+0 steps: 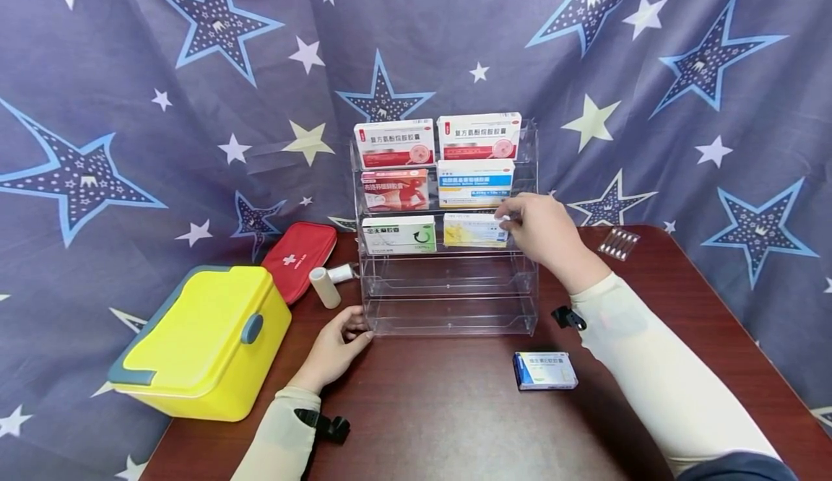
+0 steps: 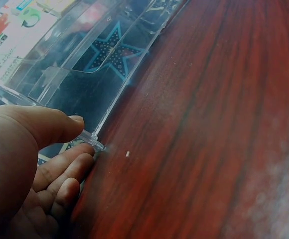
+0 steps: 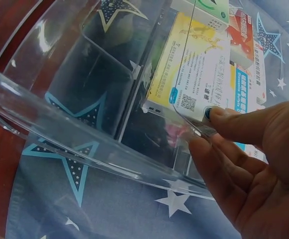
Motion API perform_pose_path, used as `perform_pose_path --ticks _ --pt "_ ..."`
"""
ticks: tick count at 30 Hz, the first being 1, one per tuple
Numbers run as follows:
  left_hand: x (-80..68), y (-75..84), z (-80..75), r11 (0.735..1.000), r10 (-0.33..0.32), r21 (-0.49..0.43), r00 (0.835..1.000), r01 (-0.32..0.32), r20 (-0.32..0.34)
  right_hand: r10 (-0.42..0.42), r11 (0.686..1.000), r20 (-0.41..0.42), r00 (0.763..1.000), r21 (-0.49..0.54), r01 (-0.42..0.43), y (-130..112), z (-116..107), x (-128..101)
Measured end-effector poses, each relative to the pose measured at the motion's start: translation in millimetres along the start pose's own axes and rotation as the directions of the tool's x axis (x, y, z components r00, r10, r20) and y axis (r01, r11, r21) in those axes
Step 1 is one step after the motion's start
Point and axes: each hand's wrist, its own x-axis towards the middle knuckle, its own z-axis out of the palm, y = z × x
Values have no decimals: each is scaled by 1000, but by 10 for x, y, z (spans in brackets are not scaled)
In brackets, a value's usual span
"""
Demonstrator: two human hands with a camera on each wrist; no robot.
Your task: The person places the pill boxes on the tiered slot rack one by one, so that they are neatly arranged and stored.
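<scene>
A clear tiered display rack (image 1: 448, 279) stands on the table with medicine boxes on its upper three tiers. My left hand (image 1: 334, 351) grips its lower left corner, the thumb in front and the fingers behind in the left wrist view. On the third tier, my right hand (image 1: 542, 232) pinches the right end of a yellow-and-white medicine box (image 3: 199, 64). This box sits behind the tier's clear front lip. Left of it is a white-and-green box (image 1: 399, 235). A blue-and-white box (image 1: 476, 183) and a red box (image 1: 395, 190) occupy the tier above.
Two white-and-red boxes fill the top tier, one of them a capsule box (image 1: 394, 144). A blue-and-white carton (image 1: 544, 370) lies on the table (image 1: 442, 409). At left are a yellow case (image 1: 208, 336), a red pouch (image 1: 300, 261) and bandage rolls (image 1: 325, 287). An ampoule pack (image 1: 618, 243) lies far right.
</scene>
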Motion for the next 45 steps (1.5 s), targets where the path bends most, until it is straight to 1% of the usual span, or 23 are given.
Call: perform_pose_path --ticks 4,14,23,30,38,45 --pt "-1 -3 4 1000 4 2 1000 -4 -4 16 1000 18 1000 0 -16 19 28 2" --pt "0 2 6 1000 7 -8 1000 -7 -15 18 999 24 1000 -44 -17 -4 52 -6" --pt "0 9 11 1000 5 -7 1000 -5 -18 20 1000 47 999 -3 -20 -6 7 -9" --pt "8 20 -5 1000 4 -6 1000 -4 -10 12 1000 47 999 16 -13 4 8 -7" --pt "13 39 -10 1000 4 -3 1000 -4 -6 6 1000 35 999 22 -6 22 -10 -8" --pt "1 36 -4 1000 -7 -11 1000 7 -5 -10 1000 36 999 5 10 0 -62 -27"
